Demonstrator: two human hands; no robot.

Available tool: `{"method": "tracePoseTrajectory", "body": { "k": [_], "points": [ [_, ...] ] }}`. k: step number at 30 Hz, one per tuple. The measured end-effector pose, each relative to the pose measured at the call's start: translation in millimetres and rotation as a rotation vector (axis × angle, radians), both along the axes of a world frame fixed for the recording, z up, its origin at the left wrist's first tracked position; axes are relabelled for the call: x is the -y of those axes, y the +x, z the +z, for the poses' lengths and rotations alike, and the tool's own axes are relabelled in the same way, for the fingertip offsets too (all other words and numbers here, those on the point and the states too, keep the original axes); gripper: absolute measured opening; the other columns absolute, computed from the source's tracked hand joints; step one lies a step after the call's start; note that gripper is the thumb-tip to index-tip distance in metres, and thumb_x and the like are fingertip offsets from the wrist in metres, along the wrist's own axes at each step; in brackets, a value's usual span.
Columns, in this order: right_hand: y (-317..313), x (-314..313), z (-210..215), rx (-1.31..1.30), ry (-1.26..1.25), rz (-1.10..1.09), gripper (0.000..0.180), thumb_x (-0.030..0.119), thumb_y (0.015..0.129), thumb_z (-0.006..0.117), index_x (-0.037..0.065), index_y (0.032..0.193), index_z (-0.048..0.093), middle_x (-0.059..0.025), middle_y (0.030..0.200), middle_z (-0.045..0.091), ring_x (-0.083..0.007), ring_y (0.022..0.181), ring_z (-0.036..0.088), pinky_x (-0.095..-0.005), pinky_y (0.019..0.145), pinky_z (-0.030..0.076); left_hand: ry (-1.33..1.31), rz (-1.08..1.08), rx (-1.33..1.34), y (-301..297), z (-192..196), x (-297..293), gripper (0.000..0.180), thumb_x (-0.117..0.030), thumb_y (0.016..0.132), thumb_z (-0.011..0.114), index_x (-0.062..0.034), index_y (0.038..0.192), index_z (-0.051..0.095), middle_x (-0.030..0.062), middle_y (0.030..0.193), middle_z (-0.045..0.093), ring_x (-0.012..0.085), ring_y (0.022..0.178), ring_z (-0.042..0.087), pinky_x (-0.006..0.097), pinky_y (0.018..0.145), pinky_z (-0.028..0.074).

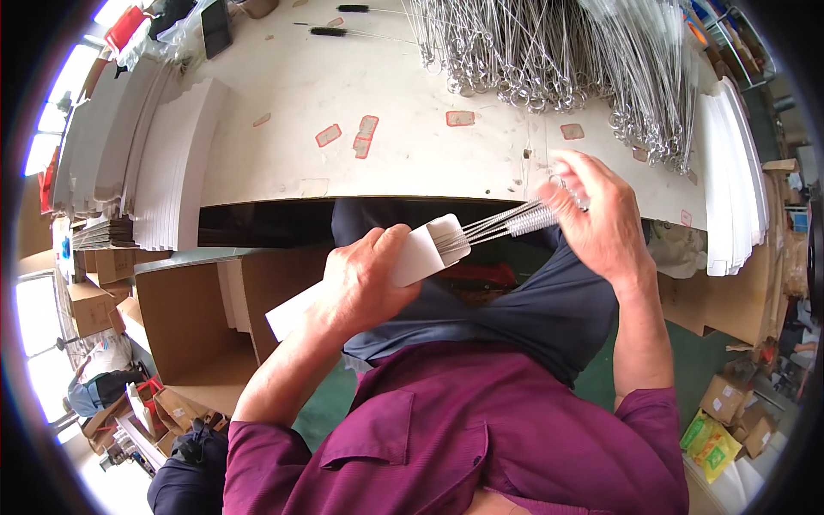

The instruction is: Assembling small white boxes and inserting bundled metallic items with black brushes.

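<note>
A long narrow white box [296, 311] is in my left hand [365, 275], whose fingers are wrapped round its middle. It slants over my lap, with its open end and raised flap toward the right. Several thin wire cleaning brushes [493, 225] run out of that open end, their shafts partly inside the box. My right hand [601, 219] is closed round their outer ends, fingers curled and a little blurred. White bristles [534, 221] show just beside its thumb. The brush ends within the right hand are mostly hidden.
On the table [283, 163], a large heap of looped wire brushes [549, 60] lies at the far right. Two black-bristled brushes [330, 32] lie at the back. Flat white boxes are stacked at left [176, 163] and right [734, 172]. An open carton [184, 322] stands below left.
</note>
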State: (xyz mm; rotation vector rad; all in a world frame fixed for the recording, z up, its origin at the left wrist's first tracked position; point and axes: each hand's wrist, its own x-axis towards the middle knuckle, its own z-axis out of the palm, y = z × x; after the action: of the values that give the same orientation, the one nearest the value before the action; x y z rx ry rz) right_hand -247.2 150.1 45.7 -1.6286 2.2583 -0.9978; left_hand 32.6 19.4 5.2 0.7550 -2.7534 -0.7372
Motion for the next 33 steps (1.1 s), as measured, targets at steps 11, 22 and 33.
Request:
{"method": "tracePoseTrajectory", "body": {
  "k": [11, 22, 33],
  "points": [
    [53, 2, -52, 0.472, -0.187, 0.062, 0.015, 0.01, 0.1, 0.067, -0.002, 0.09, 0.069, -0.0121, 0.074, 0.064, -0.0211, 0.064, 0.061, -0.0345, 0.06, 0.047, 0.17, 0.023, 0.023, -20, -13, -17, 0.052, -0.021, 0.074, 0.085, -0.0022, 0.118, 0.063, 0.0175, 0.099, 0.071, 0.037, 0.087, 0.073, 0.045, 0.075, 0.061],
    [78, 11, -80, 0.828, -0.324, 0.014, 0.008, 0.005, 0.1, 0.061, -0.002, 0.104, 0.064, -0.0128, 0.101, 0.073, -0.0164, 0.092, 0.069, -0.029, 0.086, 0.054, 0.231, 0.057, 0.011, -26, -17, -27, 0.052, -0.022, 0.074, 0.086, -0.002, 0.116, 0.063, 0.0188, 0.101, 0.071, 0.0377, 0.088, 0.073, 0.045, 0.076, 0.06],
    [72, 6, -71, 0.968, -0.119, -0.05, 0.025, 0.021, 0.105, 0.066, -0.003, 0.111, 0.066, -0.0091, 0.093, 0.073, -0.0092, 0.083, 0.066, -0.0265, 0.074, 0.054, 0.103, 0.016, -0.026, -28, -22, -30, 0.058, -0.016, 0.071, 0.085, -0.002, 0.122, 0.06, 0.0159, 0.092, 0.068, 0.0359, 0.079, 0.072, 0.046, 0.067, 0.059]
  ]
}}
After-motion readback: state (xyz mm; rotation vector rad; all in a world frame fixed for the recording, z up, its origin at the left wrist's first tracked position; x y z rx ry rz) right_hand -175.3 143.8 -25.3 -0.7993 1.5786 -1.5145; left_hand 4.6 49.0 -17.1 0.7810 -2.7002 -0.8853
